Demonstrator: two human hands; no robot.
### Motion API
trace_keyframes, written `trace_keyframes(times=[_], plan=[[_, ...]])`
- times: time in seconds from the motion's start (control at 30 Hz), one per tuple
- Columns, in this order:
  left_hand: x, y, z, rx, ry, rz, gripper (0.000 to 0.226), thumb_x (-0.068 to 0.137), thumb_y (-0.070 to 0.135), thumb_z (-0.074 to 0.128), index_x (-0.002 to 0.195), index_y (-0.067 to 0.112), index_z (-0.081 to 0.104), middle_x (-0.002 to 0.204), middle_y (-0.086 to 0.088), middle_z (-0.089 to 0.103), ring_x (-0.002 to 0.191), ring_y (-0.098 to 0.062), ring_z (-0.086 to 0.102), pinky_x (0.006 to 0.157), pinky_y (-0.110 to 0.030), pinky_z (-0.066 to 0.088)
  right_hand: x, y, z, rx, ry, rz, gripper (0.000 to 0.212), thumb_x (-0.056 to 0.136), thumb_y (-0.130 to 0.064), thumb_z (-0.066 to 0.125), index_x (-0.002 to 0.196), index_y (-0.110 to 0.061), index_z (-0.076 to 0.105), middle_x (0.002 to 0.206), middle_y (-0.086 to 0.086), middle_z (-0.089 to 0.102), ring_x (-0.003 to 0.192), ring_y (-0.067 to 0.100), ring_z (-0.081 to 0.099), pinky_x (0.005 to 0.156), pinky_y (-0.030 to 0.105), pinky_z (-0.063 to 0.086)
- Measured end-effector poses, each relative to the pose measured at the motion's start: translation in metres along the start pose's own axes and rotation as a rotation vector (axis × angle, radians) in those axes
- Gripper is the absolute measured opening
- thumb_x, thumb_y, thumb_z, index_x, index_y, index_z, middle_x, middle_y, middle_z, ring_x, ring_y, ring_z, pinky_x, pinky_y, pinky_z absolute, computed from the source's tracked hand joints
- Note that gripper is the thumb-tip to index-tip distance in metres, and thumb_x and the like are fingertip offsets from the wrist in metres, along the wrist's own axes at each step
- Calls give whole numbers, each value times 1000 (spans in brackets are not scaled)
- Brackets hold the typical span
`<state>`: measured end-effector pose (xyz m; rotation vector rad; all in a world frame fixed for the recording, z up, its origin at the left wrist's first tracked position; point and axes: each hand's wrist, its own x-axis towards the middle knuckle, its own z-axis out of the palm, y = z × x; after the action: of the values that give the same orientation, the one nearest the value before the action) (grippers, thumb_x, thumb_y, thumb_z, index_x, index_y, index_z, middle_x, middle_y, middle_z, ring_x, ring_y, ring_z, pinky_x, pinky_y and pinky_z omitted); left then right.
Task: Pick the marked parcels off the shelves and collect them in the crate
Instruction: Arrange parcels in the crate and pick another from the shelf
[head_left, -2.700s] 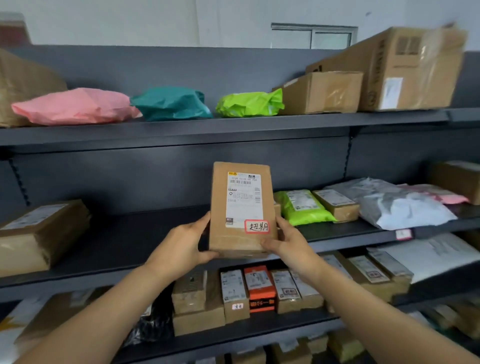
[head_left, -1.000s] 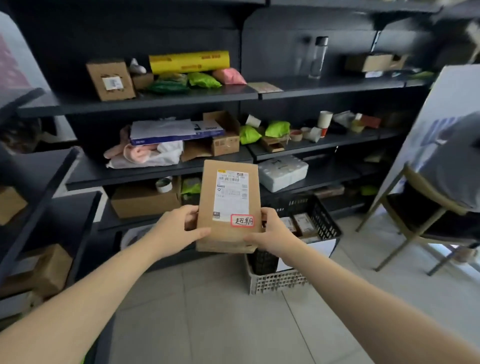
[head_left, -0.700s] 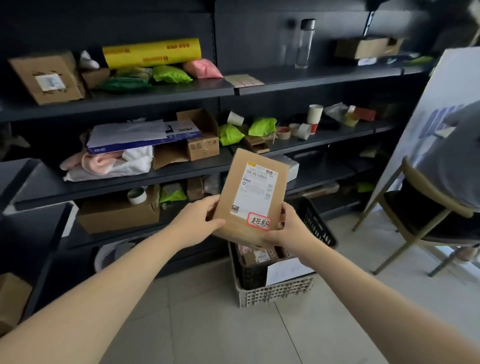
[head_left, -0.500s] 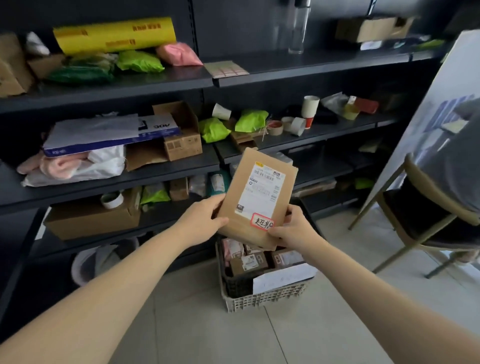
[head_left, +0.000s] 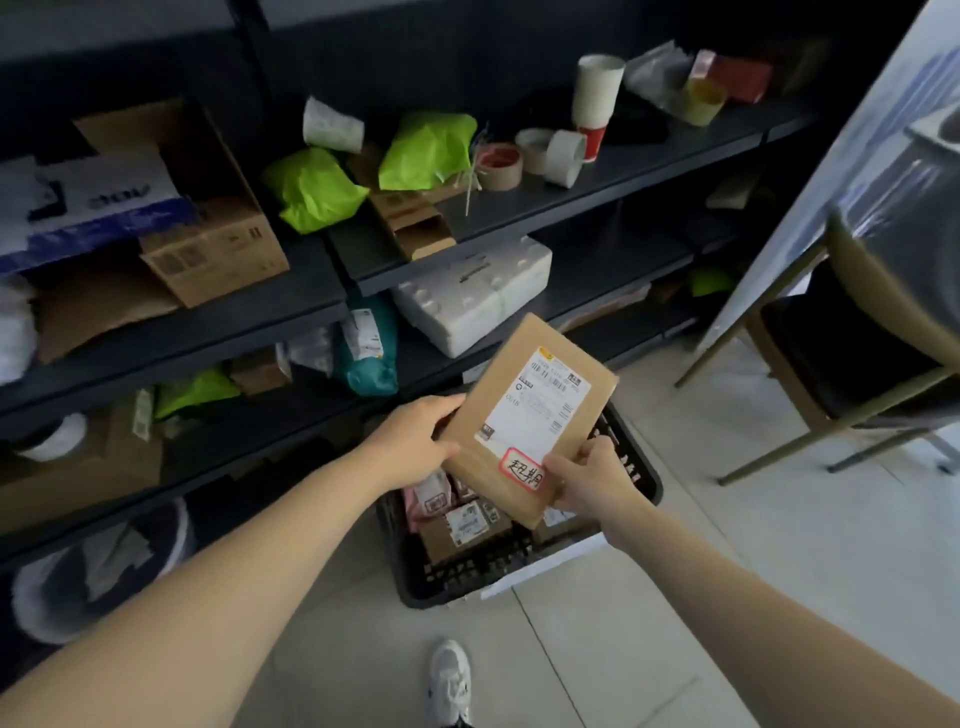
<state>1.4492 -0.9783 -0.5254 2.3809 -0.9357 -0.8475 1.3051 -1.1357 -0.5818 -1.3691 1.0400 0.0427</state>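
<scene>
Left hand (head_left: 415, 441) grips the left long edge of the marked parcel (head_left: 530, 421). Right hand (head_left: 587, 478) pinches its lower right corner, thumb just beside the red-bordered sticker (head_left: 523, 469). The parcel is held in the air between the two hands, its long axis tilted up and away to the right. The crate (head_left: 457, 582) stands on the floor directly beneath both hands, about equally near to each, and already holds several small parcels (head_left: 462, 525). Judgement: the coming move is a straight lowering. Parcel: flat brown cardboard, white shipping label (head_left: 540, 400), handwritten sticker, no visible damage.
</scene>
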Motion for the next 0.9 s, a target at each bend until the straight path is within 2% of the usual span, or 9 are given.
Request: trace_keyframes(times=[0.1,0.17,0.23,0.37,0.47,0.6,0.73,0.8,0.9], plan=[[46,-22,5,46,-81,11,64,90,9,58,146,22,30,149,2,35,134,-15,35,105,-22,27,47,17,15,22,36,93,39,87,-13,64,119,-7,44,111,9,65,92,25,69,68,41,60],[73,-37,11,94,-135,19,63,89,9,56,146,20,31,147,1,38,132,-16,37,100,-20,28,73,30,27,47,55,152,33,87,-13,65,113,-6,46,109,13,65,89,27,70,63,37,60],[96,-51,22,138,-176,14,65,86,16,60,145,18,32,145,-1,40,129,-18,39,101,-22,30,97,44,39,98,76,210,26,87,-11,65,104,-10,45,106,13,64,88,26,69,65,37,59],[138,-87,55,207,-210,-13,93,74,44,71,148,18,21,144,2,28,130,-19,34,107,-31,31,138,76,60,127,104,279,30,87,-12,64,109,-6,44,104,11,63,86,24,69,68,40,60],[157,-109,85,290,-237,-38,122,63,59,75,150,16,2,142,1,16,133,-21,25,109,-33,28,165,103,75,125,118,313,35,84,-15,67,112,-4,49,101,13,66,83,24,70,67,40,61],[170,-139,130,461,-207,-53,146,45,76,71,146,19,-18,145,-7,6,135,-29,15,114,-43,17,191,137,102,209,106,397,36,84,-14,68,111,-6,47,102,12,65,82,27,71,70,45,60],[182,-173,160,591,-199,-87,146,42,81,66,144,22,-22,145,-15,-7,138,-34,0,113,-50,-2,212,167,130,310,66,433,41,80,-9,72,111,-4,46,103,15,65,83,30,71,66,44,60],[185,-187,169,619,-185,-120,140,47,73,68,144,23,-19,146,-18,-6,138,-35,0,113,-52,-2,220,177,138,252,39,434,43,75,-6,74,110,-5,49,98,14,67,83,28,71,64,40,60],[192,-202,180,669,-113,-106,131,53,61,68,146,22,-15,146,-21,-2,137,-38,3,114,-54,1,228,183,147,170,-29,407,52,60,-13,83,105,-6,57,98,13,69,85,25,70,72,45,60]])
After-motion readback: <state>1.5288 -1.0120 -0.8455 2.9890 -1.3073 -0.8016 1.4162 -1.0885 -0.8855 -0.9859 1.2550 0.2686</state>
